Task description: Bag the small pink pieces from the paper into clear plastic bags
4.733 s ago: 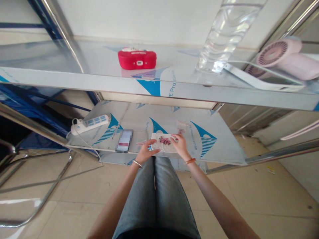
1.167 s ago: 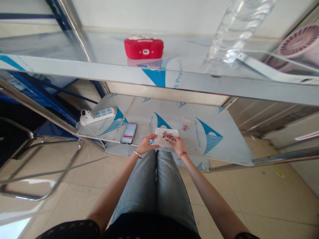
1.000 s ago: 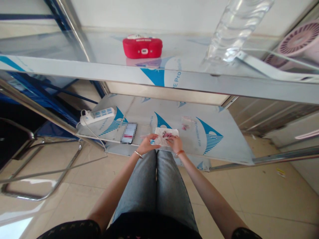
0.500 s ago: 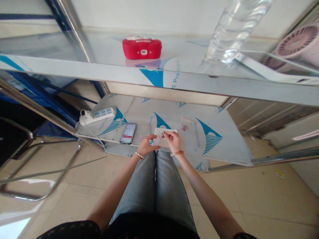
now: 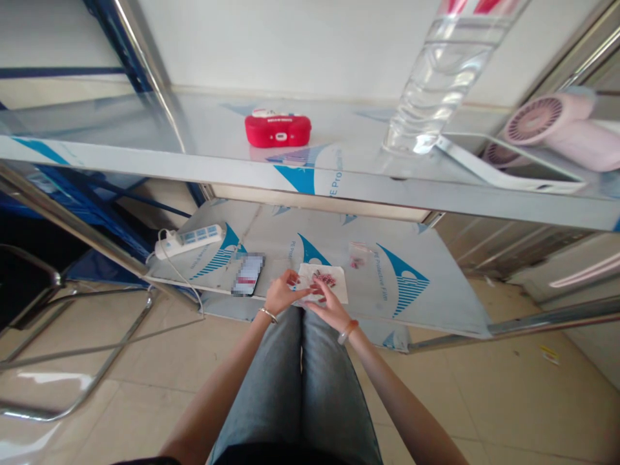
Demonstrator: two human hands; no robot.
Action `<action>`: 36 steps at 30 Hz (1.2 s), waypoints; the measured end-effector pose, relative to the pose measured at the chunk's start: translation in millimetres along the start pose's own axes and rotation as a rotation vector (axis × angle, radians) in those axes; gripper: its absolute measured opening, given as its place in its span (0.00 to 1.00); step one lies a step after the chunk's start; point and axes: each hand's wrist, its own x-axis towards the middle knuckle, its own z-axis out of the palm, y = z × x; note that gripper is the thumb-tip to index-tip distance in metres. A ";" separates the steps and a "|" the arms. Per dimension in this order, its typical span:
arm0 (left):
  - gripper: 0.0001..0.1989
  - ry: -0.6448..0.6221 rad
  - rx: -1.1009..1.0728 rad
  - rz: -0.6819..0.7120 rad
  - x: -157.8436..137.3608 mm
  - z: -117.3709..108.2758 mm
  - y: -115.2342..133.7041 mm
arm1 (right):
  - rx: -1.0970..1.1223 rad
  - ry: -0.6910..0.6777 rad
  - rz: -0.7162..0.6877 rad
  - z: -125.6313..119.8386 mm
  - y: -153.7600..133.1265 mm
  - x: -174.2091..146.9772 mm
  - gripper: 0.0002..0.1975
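Note:
Both hands are over the lower shelf, close together at a white paper sheet [image 5: 341, 294]. My left hand [image 5: 282, 294] has its fingers curled around the edge of what looks like a small clear plastic bag [image 5: 303, 281]; its outline is faint. My right hand [image 5: 332, 311] reaches in from the right with thumb and fingers apart, near that bag, and nothing shows in its grasp. Small dark red pieces [image 5: 328, 278] lie in a cluster on the paper, just beyond my right fingers. Another small clear bag [image 5: 358, 255] with reddish bits rests behind the paper to the right.
Left of my hands lie a phone [image 5: 248, 274] and a white power strip [image 5: 191, 239] with a cable. The upper shelf [image 5: 217, 161] overhangs behind; it carries a red case [image 5: 278, 131], a water bottle [image 5: 429, 97], a white frame-like object [image 5: 508, 174] and a pink fan [image 5: 537, 123].
My right hand's pinching fingers have spread and moved slightly left and nearer to me. More of the red pieces now shows on the paper. The camera has tilted up a little.

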 end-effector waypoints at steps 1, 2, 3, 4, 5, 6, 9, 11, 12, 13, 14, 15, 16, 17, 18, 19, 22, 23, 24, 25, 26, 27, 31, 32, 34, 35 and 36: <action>0.26 0.005 -0.011 -0.008 0.5 0.8 1.3 | 0.048 -0.015 0.015 5.1 1.2 -0.6 0.29; 0.26 0.004 -0.027 -0.008 0.7 1.6 2.6 | 0.092 -0.023 0.021 10.0 2.0 -0.4 0.26; 0.26 -0.004 -0.050 0.000 0.8 2.1 4.0 | 0.129 -0.024 0.023 14.0 2.3 0.5 0.23; 0.26 -0.016 -0.083 0.014 0.8 2.0 5.4 | 0.158 -0.025 0.026 16.5 2.3 1.8 0.19; 0.25 -0.035 -0.126 0.031 0.7 1.1 6.8 | 0.183 -0.032 0.035 17.3 1.9 3.2 0.16; 0.24 -0.059 -0.174 0.048 0.7 -0.7 8.3 | 0.209 -0.051 0.051 16.1 1.3 4.4 0.15; 0.20 -0.149 -0.289 0.087 1.0 -9.3 12.8 | 0.281 -0.143 0.120 4.9 -1.8 4.7 0.16; 0.19 -0.196 -0.317 0.110 1.0 -14.5 16.2 | 0.299 -0.168 0.153 -3.9 -4.4 2.2 0.16; 0.18 -0.206 -0.324 0.122 0.9 -16.1 18.1 | 0.300 -0.165 0.165 -7.4 -5.9 0.6 0.17; 0.18 -0.209 -0.332 0.133 0.6 -16.8 20.1 | 0.299 -0.158 0.175 -9.8 -7.4 -1.3 0.17; 0.17 -0.210 -0.341 0.144 0.0 -16.8 22.0 | 0.301 -0.152 0.185 -11.2 -9.0 -3.1 0.17; 0.17 -0.209 -0.350 0.154 -0.6 -16.1 23.9 | 0.308 -0.146 0.198 -11.7 -10.7 -4.9 0.18; 0.17 -0.206 -0.358 0.164 -1.4 -15.1 25.5 | 0.318 -0.139 0.212 -11.5 -12.4 -6.4 0.18; 0.16 -0.202 -0.363 0.172 -2.2 -13.9 26.8 | 0.332 -0.120 0.225 -10.9 -14.2 -7.7 0.18; 0.16 -0.199 -0.368 0.179 -2.9 -12.8 27.6 | 0.350 -0.080 0.230 -10.1 -16.0 -8.6 0.18; 0.16 -0.195 -0.370 0.186 -3.5 -11.9 28.1 | 0.370 -0.024 0.224 -9.5 -18.0 -9.1 0.18; 0.15 -0.191 -0.354 0.206 -4.8 -11.1 28.4 | 0.401 0.163 0.174 -10.4 -24.4 -7.9 0.16; 0.15 -0.191 -0.342 0.214 -5.3 -11.4 28.7 | 0.398 0.201 0.166 -11.5 -26.6 -6.8 0.15; 0.14 -0.189 -0.330 0.222 -6.0 -11.8 29.3 | 0.393 0.223 0.165 -12.9 -28.6 -5.7 0.15; 0.14 -0.184 -0.320 0.227 -6.8 -12.2 30.2 | 0.388 0.235 0.168 -14.2 -30.4 -4.6 0.15; 0.14 -0.178 -0.316 0.230 -7.8 -12.4 31.4 | 0.387 0.243 0.169 -15.3 -31.8 -3.7 0.16; 0.13 -0.172 -0.320 0.229 -8.9 -12.3 32.6 | 0.389 0.248 0.167 -15.9 -32.7 -3.0 0.16; 0.14 -0.160 -0.410 0.187 -13.7 -8.4 35.4 | 0.437 0.285 0.175 -14.4 -32.2 -2.9 0.17; 0.14 -0.153 -0.440 0.172 -14.6 -6.9 35.3 | 0.453 0.298 0.183 -13.6 -31.7 -3.2 0.17; 0.14 -0.130 -0.488 0.142 -15.9 -4.2 34.7 | 0.485 0.326 0.202 -12.7 -31.3 -3.7 0.16; 0.14 -0.120 -0.504 0.128 -16.4 -3.3 34.5 | 0.502 0.339 0.214 -12.6 -31.7 -3.9 0.16; 0.14 -0.113 -0.515 0.114 -16.7 -2.8 34.5 | 0.518 0.349 0.226 -12.7 -32.4 -3.9 0.16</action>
